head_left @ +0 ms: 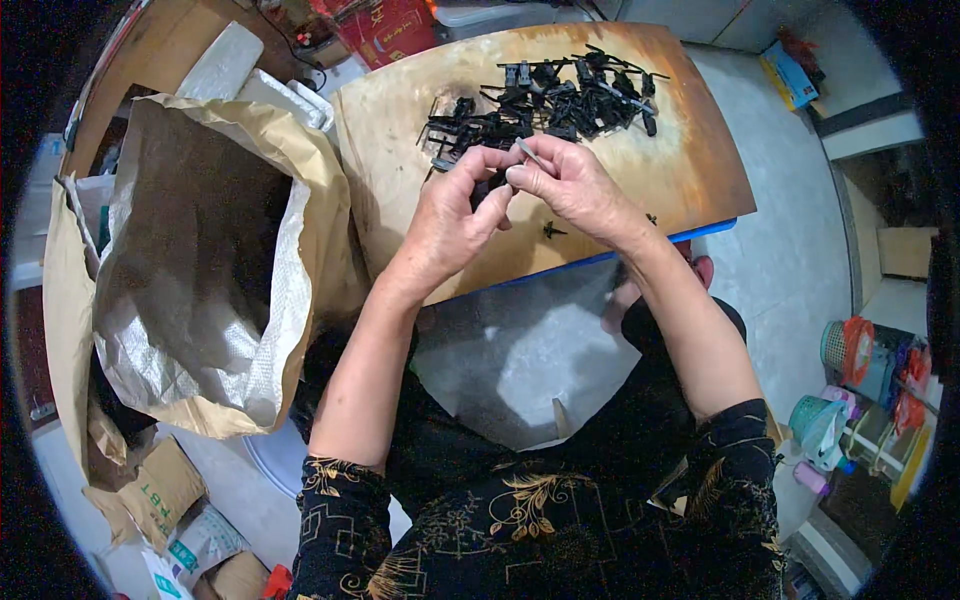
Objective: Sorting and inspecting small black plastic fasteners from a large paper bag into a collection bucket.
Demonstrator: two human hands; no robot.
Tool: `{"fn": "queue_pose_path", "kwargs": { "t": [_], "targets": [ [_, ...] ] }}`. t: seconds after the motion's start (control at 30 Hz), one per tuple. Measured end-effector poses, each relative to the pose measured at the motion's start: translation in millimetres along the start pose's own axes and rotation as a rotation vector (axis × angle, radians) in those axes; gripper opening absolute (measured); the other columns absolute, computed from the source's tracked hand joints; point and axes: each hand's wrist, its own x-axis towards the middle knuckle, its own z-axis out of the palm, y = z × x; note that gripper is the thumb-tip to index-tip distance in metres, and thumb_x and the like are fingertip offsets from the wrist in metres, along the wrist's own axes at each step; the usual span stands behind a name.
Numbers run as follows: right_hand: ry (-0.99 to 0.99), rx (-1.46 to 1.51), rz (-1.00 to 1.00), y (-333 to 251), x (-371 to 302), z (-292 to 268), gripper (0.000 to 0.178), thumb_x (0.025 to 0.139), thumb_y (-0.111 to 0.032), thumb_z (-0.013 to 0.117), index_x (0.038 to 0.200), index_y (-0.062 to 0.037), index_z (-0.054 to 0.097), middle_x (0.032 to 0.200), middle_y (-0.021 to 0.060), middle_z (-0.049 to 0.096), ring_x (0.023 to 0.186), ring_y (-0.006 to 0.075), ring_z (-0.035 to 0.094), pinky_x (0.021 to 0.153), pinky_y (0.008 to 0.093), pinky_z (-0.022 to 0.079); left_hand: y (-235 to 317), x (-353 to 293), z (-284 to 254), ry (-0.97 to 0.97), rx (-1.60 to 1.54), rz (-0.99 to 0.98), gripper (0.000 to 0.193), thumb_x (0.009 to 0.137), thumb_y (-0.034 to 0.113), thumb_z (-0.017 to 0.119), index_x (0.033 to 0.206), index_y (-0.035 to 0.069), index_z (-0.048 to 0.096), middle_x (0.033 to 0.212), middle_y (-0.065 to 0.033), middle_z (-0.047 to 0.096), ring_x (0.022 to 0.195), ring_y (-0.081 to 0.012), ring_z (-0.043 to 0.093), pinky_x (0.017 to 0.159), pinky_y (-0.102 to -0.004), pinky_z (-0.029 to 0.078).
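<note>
Above the near part of the wooden board, my two hands meet fingertip to fingertip. My left hand (pixel 455 215) is closed round a small black plastic part (pixel 486 188), mostly hidden by the fingers. Between the thumb and fingers of my right hand (pixel 575 190) is a thin grey strip (pixel 530 153), perhaps a small blade; its other end is hidden. A dark flat piece (pixel 443 165) shows beside the left knuckles; I cannot tell whether the hand touches it. Just beyond the hands lies a pile of black plastic parts (pixel 560 95), many with thin sprue-like sticks.
The wooden board (pixel 690 150) has a blue edge on its near side. A large paper sack (pixel 325 200) with a white lining gapes open at the left. Near my right hand, a small black scrap (pixel 553 230) lies on the board. Baskets (pixel 810 415) stand far right.
</note>
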Motion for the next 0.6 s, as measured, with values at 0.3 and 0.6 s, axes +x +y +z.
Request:
{"fn": "queue_pose_path", "kwargs": {
  "t": [0.3,0.6],
  "targets": [
    [0.038,0.315,0.158,-20,-13,11,0.031,0.093,-0.030,0.045,0.107,-0.0035,0.051,0.059,-0.0065,0.040,0.046,0.0011,0.032,0.039,0.0166,0.026,0,5,5,0.168,-0.065,0.016,0.022,0.087,0.005,0.048,0.109,0.002,0.047,0.081,-0.0084,0.059,0.063,-0.0114,0.058,0.055,-0.0245,0.048],
    [0.066,0.453,0.204,-31,-18,21,0.037,0.095,-0.029,0.040,0.124,-0.0076,0.036,0.056,-0.0060,0.035,0.043,0.0012,0.027,0.037,0.0161,0.022,2,10,13,0.209,0.029,0.032,0.022,0.086,0.007,0.050,0.108,0.002,0.050,0.070,-0.0042,0.057,0.058,-0.0081,0.054,0.052,-0.0233,0.046]
  ]
}}
